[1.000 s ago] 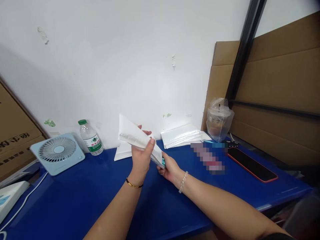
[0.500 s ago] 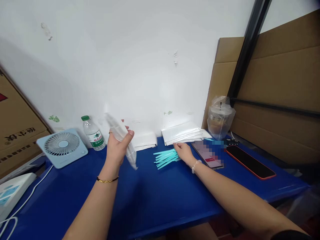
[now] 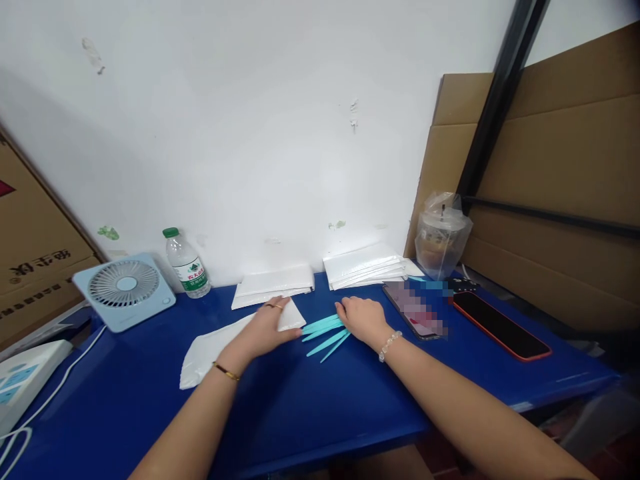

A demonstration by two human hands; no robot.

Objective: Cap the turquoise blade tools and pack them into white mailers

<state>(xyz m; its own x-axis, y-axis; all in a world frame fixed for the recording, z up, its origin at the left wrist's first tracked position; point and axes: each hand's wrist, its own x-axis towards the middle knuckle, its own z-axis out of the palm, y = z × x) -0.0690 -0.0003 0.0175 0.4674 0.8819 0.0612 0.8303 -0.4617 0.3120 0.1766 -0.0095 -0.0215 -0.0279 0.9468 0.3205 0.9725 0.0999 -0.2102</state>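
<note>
Right hand (image 3: pixel 364 319) curls its grip around sticks (image 3: pixel 321 326), apparently gathering them, left hand (image 3: pixel 265 328) half-spread over a bag (image 3: pixel 207 350); splayed sticks likely need aligning.

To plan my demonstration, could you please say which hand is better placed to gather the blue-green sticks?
The right hand, probably: it is curled at the ends of the sticks, while the left hand, though close, lies over a white bag.
</note>
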